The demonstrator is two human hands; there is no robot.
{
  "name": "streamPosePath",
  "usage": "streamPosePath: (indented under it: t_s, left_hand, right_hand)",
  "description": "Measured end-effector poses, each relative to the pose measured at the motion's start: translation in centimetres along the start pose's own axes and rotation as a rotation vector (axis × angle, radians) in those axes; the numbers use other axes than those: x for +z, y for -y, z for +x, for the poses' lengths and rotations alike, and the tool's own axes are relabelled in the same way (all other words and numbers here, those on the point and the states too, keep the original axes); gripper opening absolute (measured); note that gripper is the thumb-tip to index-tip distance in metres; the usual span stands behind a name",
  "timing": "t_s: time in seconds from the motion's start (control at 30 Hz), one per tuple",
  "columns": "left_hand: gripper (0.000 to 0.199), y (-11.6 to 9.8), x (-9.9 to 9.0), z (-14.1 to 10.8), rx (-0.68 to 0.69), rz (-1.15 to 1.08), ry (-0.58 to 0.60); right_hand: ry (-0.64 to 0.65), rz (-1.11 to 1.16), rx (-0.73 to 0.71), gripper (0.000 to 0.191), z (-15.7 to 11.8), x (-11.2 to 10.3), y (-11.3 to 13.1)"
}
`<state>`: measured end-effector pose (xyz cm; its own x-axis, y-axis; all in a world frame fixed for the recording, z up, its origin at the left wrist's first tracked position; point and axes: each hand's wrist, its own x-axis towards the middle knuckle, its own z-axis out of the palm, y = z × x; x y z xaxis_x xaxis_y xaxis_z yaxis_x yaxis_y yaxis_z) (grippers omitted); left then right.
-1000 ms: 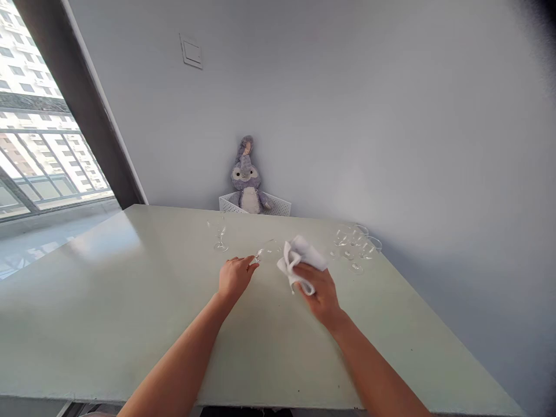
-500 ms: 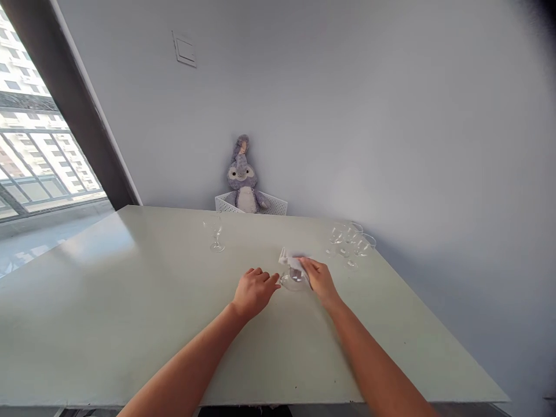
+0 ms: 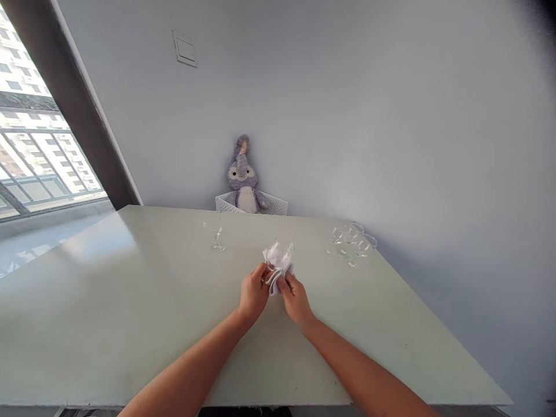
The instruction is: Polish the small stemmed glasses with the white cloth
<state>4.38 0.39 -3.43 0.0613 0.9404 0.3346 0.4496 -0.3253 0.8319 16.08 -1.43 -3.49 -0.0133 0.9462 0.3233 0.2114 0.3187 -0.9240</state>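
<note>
Over the middle of the table, my left hand (image 3: pixel 254 293) is closed at the lower left of a clear stemmed glass (image 3: pixel 288 253). The glass's bowl points up and away from me; its stem and foot are mostly hidden by my fingers and the cloth. My right hand (image 3: pixel 297 299) pinches a folded white cloth (image 3: pixel 273 284), which is pressed against the near side of the glass and also shows behind the bowl. Both hands are close together, with the cloth between them.
A single stemmed glass (image 3: pixel 216 234) stands upright at the back left of the pale table (image 3: pixel 130 324). Several similar glasses (image 3: pixel 351 234) are grouped near the right edge. Behind the table, a plush toy (image 3: pixel 245 188) sits in a white basket (image 3: pixel 277 206) against the wall.
My left hand has come up to the glass and closed on it. The glass, earlier low over the table, is now tilted upward. My right hand has moved left and nearer with the cloth.
</note>
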Motion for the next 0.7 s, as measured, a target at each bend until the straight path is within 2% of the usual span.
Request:
streamPosePath:
  t_s: [0.07, 0.17, 0.27, 0.33, 0.4, 0.47, 0.57, 0.63, 0.7]
  left_hand:
    - [0.02, -0.1, 0.0, 0.2, -0.046, -0.136, -0.005]
    - [0.025, -0.1, -0.9, 1.0, -0.114, -0.241, -0.097]
    - [0.029, 0.2, -2.8, 2.1, -0.132, -0.146, -0.245]
    - [0.03, 0.4, -3.9, 2.6, -0.097, -0.034, -0.342]
    - [0.027, 0.6, -4.3, 2.5, -0.003, 0.056, -0.369]
    - [0.022, 0.5, -3.7, 2.0, 0.153, 0.126, -0.285]
    - [0.026, 0.2, -1.5, 0.8, 0.392, 0.189, -0.038]
    - [0.03, 0.1, -0.2, 0.2, 0.45, 0.173, 0.052]
    - [0.035, 0.2, 0.5, 0.0, 0.445, 0.141, 0.072]
  right_hand:
    - [-0.002, -0.325, -0.139, 0.029, -0.1, -0.5, 0.1]
    - [0.076, -0.578, -0.31, 0.026, -0.3, -0.8, 0.6]
    - [0.142, -0.64, -0.377, 0.026, -0.6, -0.7, 1.1]
    - [0.058, -0.595, -0.348, 0.028, -0.6, -0.8, 1.3]
    - [-0.033, -0.459, -0.256, 0.033, -0.3, -0.9, 1.2]
    - [-0.024, -0.243, -0.134, 0.04, 0.1, -0.9, 0.9]
    - [0.04, 0.081, 0.004, 0.044, 0.3, -0.4, 0.2]
    - [0.029, 0.209, 0.044, 0.039, 0.5, 0.0, -0.1]
    - [-0.013, 0.27, 0.088, 0.035, 0.8, -0.2, -0.5]
